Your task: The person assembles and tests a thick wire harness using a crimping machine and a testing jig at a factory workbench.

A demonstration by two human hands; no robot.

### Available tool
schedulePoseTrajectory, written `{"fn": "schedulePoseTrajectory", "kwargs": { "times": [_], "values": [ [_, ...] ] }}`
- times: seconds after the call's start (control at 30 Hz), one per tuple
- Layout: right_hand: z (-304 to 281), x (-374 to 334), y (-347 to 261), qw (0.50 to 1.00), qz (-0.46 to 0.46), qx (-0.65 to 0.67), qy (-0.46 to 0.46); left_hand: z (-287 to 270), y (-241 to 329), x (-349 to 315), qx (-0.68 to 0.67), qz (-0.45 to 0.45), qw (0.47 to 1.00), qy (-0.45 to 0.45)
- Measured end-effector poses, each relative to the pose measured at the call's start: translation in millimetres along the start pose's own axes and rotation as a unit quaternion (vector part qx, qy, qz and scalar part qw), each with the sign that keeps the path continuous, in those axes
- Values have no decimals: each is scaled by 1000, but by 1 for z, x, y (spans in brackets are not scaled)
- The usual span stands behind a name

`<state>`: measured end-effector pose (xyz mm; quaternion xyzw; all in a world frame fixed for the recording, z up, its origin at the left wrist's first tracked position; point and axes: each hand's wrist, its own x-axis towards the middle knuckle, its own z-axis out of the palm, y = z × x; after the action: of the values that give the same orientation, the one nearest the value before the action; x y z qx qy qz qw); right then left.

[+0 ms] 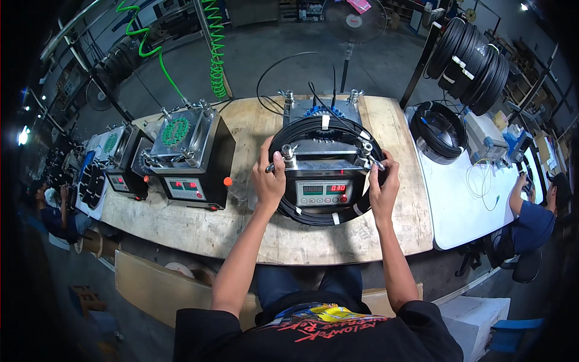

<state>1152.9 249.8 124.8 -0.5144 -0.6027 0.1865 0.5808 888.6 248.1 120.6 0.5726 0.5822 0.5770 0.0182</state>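
Observation:
A large coil of black cable [316, 219], bound with white tape, is held between my two hands. It stands in front of a polishing machine [338, 181] with a lit red display, ringing its front panel and metal corner posts. My left hand [271, 175] closes round the coil's left side, thumb near a small clamp lever. On the opposite side my right hand [384, 181] grips the coil, its thumb beside another lever. Cable ends loop up behind to a ring of blue connectors [324, 112] on the machine's top. The fingers behind the coil are partly hidden.
Two similar machines with green connector rings, one nearer [187, 157] and one farther [120, 158], stand left on the wooden bench [289, 244]. Green coiled hoses [216, 60] hang behind them. A white table [443, 205] at right bears another cable coil [438, 134]. People work at both sides.

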Motion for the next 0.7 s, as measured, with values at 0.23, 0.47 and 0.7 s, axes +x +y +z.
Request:
{"fn": "schedulePoseTrajectory", "kwargs": {
  "times": [0.23,0.47,0.7],
  "values": [
    [0,10,10,990,105,91,16,3,-2,-2,9,-1,1000,3],
    [-26,10,4,985,160,-38,-43,3,-4,-3,11,-6,1000,1],
    [-28,3,-9,992,-18,-127,-14,0,0,-3,3,-12,1000,-2]
  ]
}}
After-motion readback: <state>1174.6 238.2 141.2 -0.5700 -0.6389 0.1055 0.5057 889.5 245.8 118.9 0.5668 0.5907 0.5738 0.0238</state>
